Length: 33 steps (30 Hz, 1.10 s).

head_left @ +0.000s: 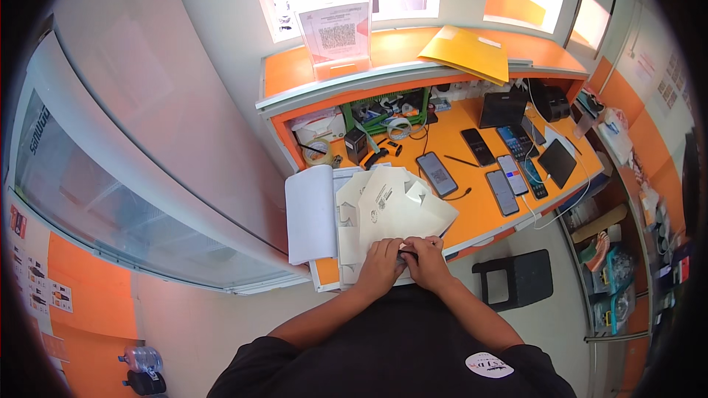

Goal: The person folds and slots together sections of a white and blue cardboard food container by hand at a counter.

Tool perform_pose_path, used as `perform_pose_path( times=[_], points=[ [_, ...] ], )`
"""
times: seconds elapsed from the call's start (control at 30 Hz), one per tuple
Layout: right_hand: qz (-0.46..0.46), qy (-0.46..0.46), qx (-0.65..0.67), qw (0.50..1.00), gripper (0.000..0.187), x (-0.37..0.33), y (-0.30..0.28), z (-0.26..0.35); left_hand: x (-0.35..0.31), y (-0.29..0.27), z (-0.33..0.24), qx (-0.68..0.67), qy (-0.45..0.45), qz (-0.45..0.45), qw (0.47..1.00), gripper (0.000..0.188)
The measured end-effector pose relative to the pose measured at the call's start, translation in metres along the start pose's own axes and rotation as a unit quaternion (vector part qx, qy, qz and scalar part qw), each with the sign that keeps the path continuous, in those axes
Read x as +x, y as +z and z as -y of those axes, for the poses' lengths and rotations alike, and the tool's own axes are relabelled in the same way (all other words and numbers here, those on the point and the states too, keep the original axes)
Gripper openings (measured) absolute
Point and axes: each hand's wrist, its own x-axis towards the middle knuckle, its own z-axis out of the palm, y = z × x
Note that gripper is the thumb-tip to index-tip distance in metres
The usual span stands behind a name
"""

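Note:
My left hand [383, 262] and my right hand [428, 259] meet at the desk's near edge, fingers bent and close together. Between them a small dark object [406, 253] shows in part; its kind is hidden by the fingers. Both hands rest at the lower end of a cream paper envelope or sheet [394, 210] with small black print. It lies over several other loose cream papers [435, 210]. Left of these, an open book or pad with white pages [310, 214] lies at the desk's left end.
Several phones, one of them [437, 174] nearest the papers, lie on the orange desk [472, 217]. Tape rolls [318, 152] and a green basket [387, 109] stand behind. A yellow folder [466, 54] tops the raised ledge. A black stool [520, 280] stands right of me.

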Motion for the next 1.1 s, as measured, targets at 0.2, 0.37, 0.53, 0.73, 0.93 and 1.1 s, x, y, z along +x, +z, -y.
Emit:
perform_pose_path(
  times=[0.2, 0.37, 0.53, 0.73, 0.93, 1.1],
  points=[
    [-0.029, 0.011, 0.073, 0.997, 0.026, 0.021, -0.034, 0.022, 0.008, -0.009, 0.001, 0.054, 0.022, -0.036, 0.998, 0.057],
    [-0.073, 0.005, 0.093, 0.993, 0.024, 0.025, -0.034, 0.017, 0.011, 0.006, 0.011, 0.041, 0.014, -0.038, 0.998, 0.062],
    [-0.392, 0.03, 0.022, 0.919, 0.023, 0.028, -0.066, 0.01, 0.013, -0.015, 0.031, -0.074, -0.022, -0.072, 0.994, 0.068],
    [-0.216, 0.31, 0.47, 0.798, 0.034, 0.022, -0.08, -0.026, 0.001, -0.022, 0.035, -0.311, -0.142, -0.02, 0.939, 0.085],
    [-0.213, 0.327, 0.526, 0.756, 0.044, 0.031, -0.069, -0.012, 0.0, -0.015, 0.033, -0.399, -0.165, -0.009, 0.902, 0.089],
    [-0.171, 0.335, 0.577, 0.725, 0.035, 0.039, -0.078, -0.012, 0.002, -0.03, 0.031, -0.367, -0.198, 0.06, 0.907, 0.09]
  ],
)
